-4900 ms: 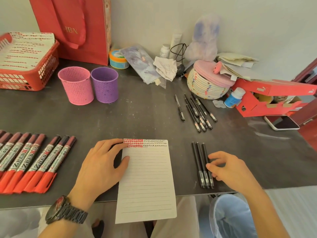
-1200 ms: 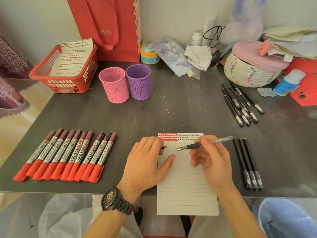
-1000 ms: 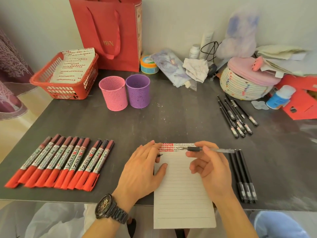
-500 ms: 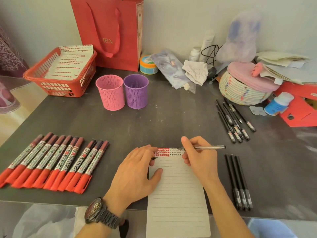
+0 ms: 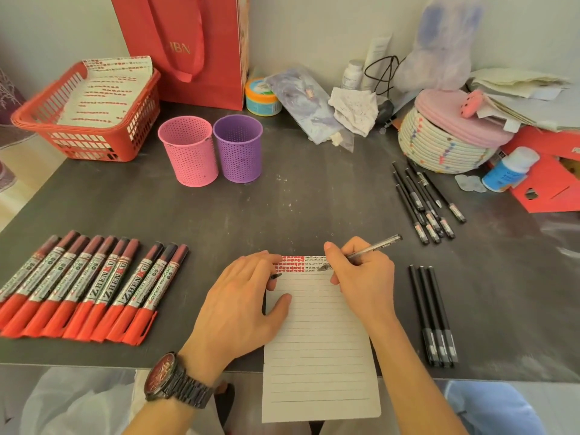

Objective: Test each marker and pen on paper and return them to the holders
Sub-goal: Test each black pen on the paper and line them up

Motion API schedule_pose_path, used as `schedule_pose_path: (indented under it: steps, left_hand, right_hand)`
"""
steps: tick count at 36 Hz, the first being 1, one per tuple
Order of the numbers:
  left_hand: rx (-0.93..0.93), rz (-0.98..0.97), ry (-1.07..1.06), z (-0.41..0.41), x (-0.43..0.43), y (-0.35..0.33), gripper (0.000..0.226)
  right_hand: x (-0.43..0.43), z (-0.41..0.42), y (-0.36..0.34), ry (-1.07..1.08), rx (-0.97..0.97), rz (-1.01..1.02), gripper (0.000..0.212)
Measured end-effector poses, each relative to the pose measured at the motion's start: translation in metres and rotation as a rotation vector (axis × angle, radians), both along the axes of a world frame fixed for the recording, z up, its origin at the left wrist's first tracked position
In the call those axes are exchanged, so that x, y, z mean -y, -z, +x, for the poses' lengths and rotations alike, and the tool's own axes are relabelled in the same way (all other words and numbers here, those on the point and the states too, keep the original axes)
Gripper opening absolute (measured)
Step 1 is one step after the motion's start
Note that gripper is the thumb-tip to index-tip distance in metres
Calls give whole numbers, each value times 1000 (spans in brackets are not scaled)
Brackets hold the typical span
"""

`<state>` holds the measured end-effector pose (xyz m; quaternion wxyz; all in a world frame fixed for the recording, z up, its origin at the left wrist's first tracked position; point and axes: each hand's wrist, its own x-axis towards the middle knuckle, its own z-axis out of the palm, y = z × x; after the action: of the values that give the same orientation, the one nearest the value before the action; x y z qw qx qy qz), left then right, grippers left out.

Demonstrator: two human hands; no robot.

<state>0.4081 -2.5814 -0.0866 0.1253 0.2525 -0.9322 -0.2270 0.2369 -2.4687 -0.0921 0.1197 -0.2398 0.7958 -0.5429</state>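
Pinched between thumb and fingers, the pen (image 5: 373,248) lay in the right hand (image 5: 364,284), its tip down on the scribbled top strip of the lined paper (image 5: 317,356), which overhung the near edge of the dark table (image 5: 298,208). Her or his left hand (image 5: 241,302) pressed flat on the sheet's left side, a small dark piece poking out by the fingers. Three black pens (image 5: 434,318) lay just right, a row of red markers (image 5: 81,293) to the left. Farther off lay more loose pens (image 5: 423,205), and beyond stood the pink holder (image 5: 190,152) touching the purple holder (image 5: 239,149).
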Motion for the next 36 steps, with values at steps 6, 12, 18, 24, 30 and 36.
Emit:
schedule_pose_path:
  steps: [6, 12, 18, 24, 30, 36]
  left_hand:
    - [15, 0, 2, 0, 1, 1, 53]
    - [11, -11, 5, 1, 1, 1, 50]
    - [14, -8, 5, 1, 1, 1, 51]
    - [14, -1, 7, 1, 1, 0, 52]
    - [5, 8, 6, 1, 0, -1, 49]
    - [4, 16, 5, 0, 0, -2, 52]
  right_hand:
    - [1, 1, -1, -6, -11, 10, 35]
    - [1, 2, -3, -23, -23, 21, 32]
    - [2, 3, -4, -28, -24, 33, 31]
    - [2, 2, -4, -24, -10, 40, 33]
    - [2, 2, -3, -21, -17, 40, 32]
    - [2, 3, -4, -24, -15, 27, 34]
